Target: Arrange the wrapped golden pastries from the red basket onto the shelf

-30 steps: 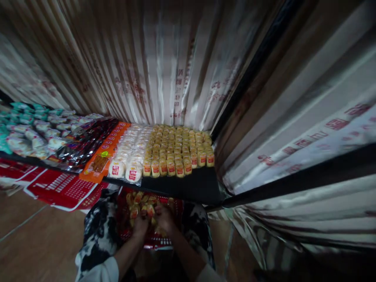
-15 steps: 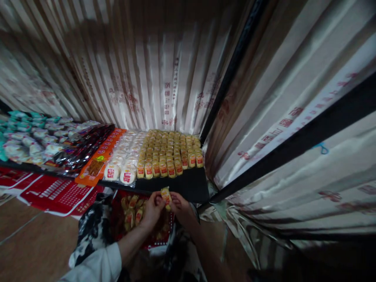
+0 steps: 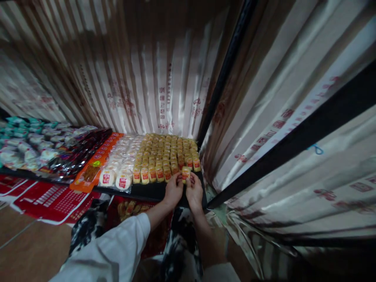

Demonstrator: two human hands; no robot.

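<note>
Both of our hands meet at the front edge of the black shelf (image 3: 152,191), and between them we hold one small yellow packet (image 3: 185,172) with a red label. Our left hand (image 3: 174,190) pinches it from the left, our right hand (image 3: 194,191) from the right, fingers curled close around its lower part so only the top shows. The packet stands upright at the right end of the front row of yellow packets (image 3: 164,154), just beside its neighbour and in front of another at the far right. Left of that block lie round white packets (image 3: 119,164), then an orange pack (image 3: 91,172), dark wrapped goods (image 3: 79,150) and teal-and-white bags (image 3: 23,137). Shiny striped curtains (image 3: 147,78) hang close behind and to the right. Below the shelf, a red basket (image 3: 129,209) holding more yellow packets sits by our knees.
</note>
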